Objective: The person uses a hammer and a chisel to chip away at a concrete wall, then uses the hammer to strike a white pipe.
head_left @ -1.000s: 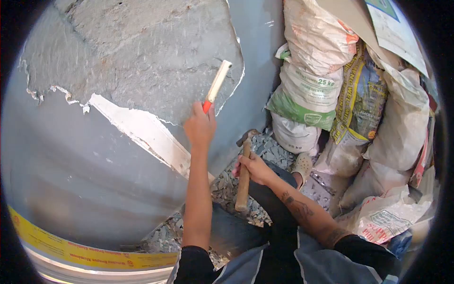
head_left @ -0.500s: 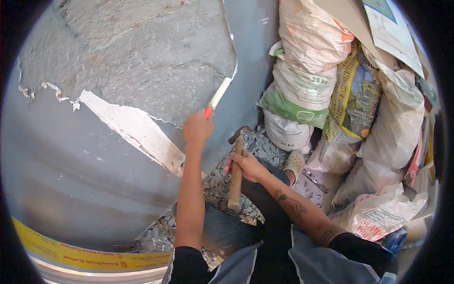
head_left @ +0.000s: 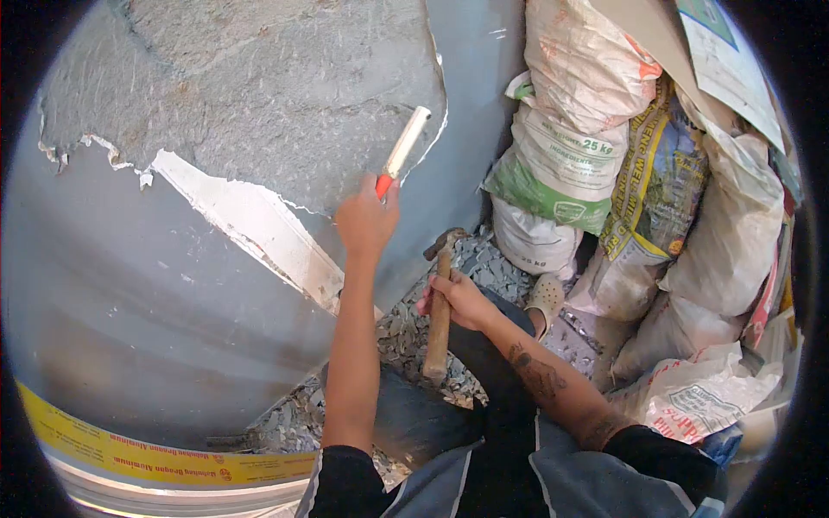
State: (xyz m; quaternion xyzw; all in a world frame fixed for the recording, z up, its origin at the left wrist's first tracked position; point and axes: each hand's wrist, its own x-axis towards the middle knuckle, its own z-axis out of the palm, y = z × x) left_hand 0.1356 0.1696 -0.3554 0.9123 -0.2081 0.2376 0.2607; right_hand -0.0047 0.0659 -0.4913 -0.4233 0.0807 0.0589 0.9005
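Observation:
My left hand (head_left: 366, 223) is closed round a red-handled tool (head_left: 403, 148) with a long, narrow, pale front part; its exact kind is unclear. The tool points up and to the right, its tip over the rough bare patch (head_left: 285, 104), just left of the ragged coating edge. Lower down, my right hand (head_left: 462, 302) grips a hammer (head_left: 438, 350) around the middle of its wooden handle. The hammer's metal head is uppermost. Grey coating (head_left: 173, 285) covers the wall around the bare patch, and a white strip (head_left: 250, 216) shows along the patch's lower edge.
Grey flakes (head_left: 401, 337) litter the floor below my hands. Stacked full sacks (head_left: 566, 155) stand to the right, with more sacks (head_left: 725, 224) beyond them. My clog (head_left: 545, 298) is near the sacks. A yellow printed strip (head_left: 164, 449) runs along the lower left.
The red-handled tool's tip has moved up and away from the coating edge, over the bare patch. My right hand keeps its hold on the hammer. The view has shifted slightly.

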